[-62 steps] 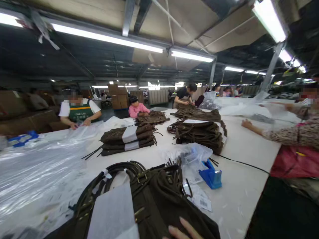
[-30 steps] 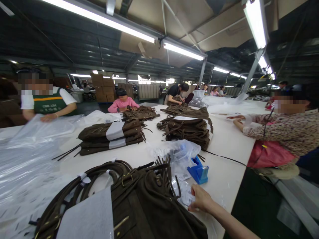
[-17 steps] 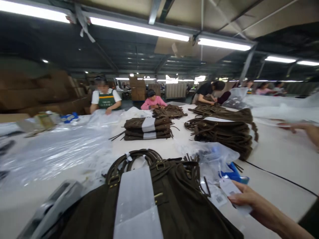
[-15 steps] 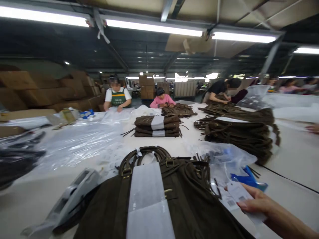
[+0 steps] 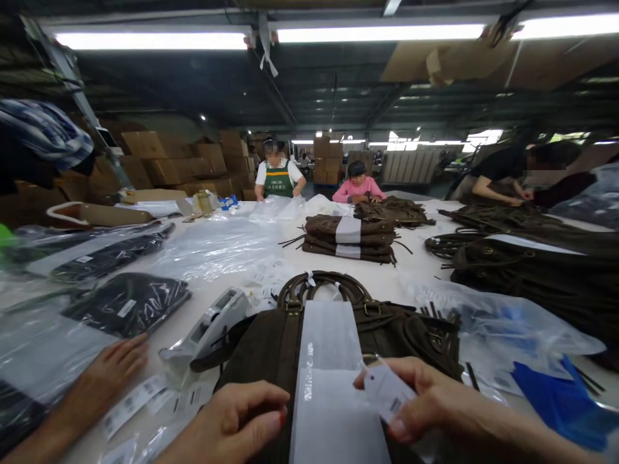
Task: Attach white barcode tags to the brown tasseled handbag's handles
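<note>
A: Hands first, what's the right doing?

B: Right hand, lower centre-right of frame, is pinching a tag btw thumb and fingers, closed on it. Tag's hovering just over the bag, lower centre.

A: Left?

B: Left hand is sitting at bottom centre, fingers curled, thumb pressing on the bag's edge. Not gripping anything I can see.

A: Bag itself?

B: Lying flat on the table, white paper band running down its middle, handles pointing up-frame.

A: Around it?

B: Tape dispenser is lying just left of the bag. Another person's hand is resting on labels, lower left. Bag stack is sitting mid-frame, well apart.
</note>
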`<state>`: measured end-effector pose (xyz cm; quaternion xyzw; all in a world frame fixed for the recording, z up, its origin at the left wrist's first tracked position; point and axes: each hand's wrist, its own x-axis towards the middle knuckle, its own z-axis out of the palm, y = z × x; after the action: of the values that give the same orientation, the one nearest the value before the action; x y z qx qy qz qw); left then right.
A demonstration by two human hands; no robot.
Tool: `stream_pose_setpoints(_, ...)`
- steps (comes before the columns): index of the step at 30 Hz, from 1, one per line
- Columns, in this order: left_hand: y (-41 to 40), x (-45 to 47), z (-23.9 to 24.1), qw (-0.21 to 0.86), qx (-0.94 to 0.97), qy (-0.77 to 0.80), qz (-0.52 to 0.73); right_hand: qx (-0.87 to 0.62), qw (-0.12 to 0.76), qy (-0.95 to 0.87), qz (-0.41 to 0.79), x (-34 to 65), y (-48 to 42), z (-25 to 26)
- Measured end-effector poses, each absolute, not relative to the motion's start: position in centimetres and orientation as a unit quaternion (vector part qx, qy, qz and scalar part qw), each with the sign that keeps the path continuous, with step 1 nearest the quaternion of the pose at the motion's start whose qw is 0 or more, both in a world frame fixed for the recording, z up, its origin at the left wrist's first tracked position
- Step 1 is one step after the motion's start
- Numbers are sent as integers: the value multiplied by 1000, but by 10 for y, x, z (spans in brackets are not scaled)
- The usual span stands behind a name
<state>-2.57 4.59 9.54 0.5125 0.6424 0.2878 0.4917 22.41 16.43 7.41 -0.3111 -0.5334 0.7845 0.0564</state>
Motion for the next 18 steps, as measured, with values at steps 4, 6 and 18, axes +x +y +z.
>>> stream_pose_setpoints(4, 74, -8, 82, 631, 400, 568, 345, -251, 28, -545, 800, 201, 157, 72)
stream_pose_setpoints(6, 82, 2, 76, 658, 381, 535, 369, -246, 22, -559, 791, 195, 154, 71)
stream_pose_setpoints(18, 90, 1, 60, 640, 403, 484, 441, -257, -3, -583, 771, 183, 147, 60)
